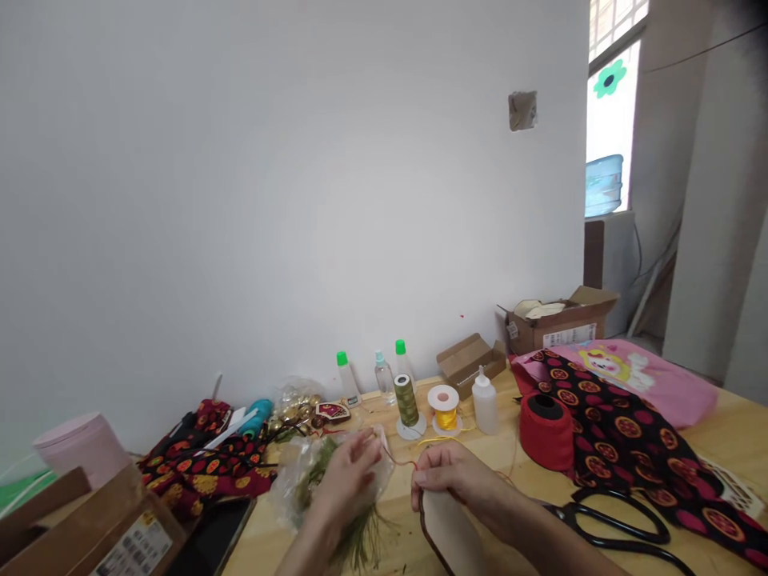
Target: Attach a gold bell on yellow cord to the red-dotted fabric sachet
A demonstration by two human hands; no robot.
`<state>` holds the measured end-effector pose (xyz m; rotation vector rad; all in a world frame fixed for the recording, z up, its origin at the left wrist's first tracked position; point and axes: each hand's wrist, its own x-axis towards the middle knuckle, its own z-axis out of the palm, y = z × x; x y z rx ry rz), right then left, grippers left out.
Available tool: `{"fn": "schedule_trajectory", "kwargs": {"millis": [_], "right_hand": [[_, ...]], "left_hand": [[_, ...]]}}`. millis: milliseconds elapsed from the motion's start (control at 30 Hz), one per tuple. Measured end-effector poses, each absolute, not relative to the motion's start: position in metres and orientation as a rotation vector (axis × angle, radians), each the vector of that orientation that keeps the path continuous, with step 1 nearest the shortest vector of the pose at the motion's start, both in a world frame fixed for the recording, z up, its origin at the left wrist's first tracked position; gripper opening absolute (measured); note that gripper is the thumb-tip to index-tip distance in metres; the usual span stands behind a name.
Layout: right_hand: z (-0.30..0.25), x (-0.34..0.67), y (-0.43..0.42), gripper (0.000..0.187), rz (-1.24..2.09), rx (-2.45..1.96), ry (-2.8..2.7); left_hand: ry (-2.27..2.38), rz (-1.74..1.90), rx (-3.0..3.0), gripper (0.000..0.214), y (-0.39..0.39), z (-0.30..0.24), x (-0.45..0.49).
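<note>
My right hand point(447, 476) is closed, with thumb and fingers pinched at the top of a flat beige piece with a dark brown edge point(459, 532). A thin dark red cord point(399, 462) runs left from its fingertips. My left hand point(351, 468) has its fingers loosely bent and apart, close to the cord's other end; whether they touch it is unclear. Beneath this hand lies a clear plastic bag point(285, 480) with green tassel threads point(366, 540) spilling out toward me.
Behind the hands stand a green thread spool point(406, 404), a yellow cord spool point(445, 418) and a white squeeze bottle point(485, 406). Black-handled scissors point(618, 520), a red thread cone point(546, 436) and patterned fabric point(636, 444) lie right. A cardboard box point(132, 528) is at left.
</note>
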<state>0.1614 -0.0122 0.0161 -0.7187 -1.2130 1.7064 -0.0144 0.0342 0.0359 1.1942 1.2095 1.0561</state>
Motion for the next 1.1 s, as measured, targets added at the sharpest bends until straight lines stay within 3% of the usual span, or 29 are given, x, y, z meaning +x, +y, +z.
{"fn": "schedule_trajectory", "kwargs": {"millis": [100, 200, 367, 433, 733, 967, 1100], "right_hand": [[0.017, 0.160, -0.006, 0.018, 1.662, -0.859, -1.262], [0.019, 0.156, -0.003, 0.019, 1.505, -1.060, -1.484], [0.030, 0.152, -0.015, 0.017, 0.521, -1.553, -2.047], [0.033, 0.154, -0.022, 0.020, 0.293, -1.607, -2.102], [0.020, 0.187, -0.039, 0.015, 0.541, -1.642, -2.023], [0.009, 0.223, -0.047, 0.014, 0.858, -1.726, -1.994], [0.007, 0.230, -0.047, 0.014, 0.739, -1.653, -2.001]], "left_hand": [[1.328, 1.013, 1.613, 0.040, 0.022, 0.022, -0.013], [1.175, 0.751, 1.580, 0.053, 0.007, 0.015, 0.000], [0.914, 0.760, 1.056, 0.038, -0.011, 0.011, 0.024], [0.797, 0.866, 0.910, 0.029, -0.015, 0.010, 0.031], [0.908, 1.104, 0.632, 0.014, -0.001, 0.004, 0.023], [0.951, 1.038, 0.703, 0.020, 0.012, -0.005, 0.012], [0.943, 0.995, 0.903, 0.025, 0.014, -0.009, 0.019]]}}
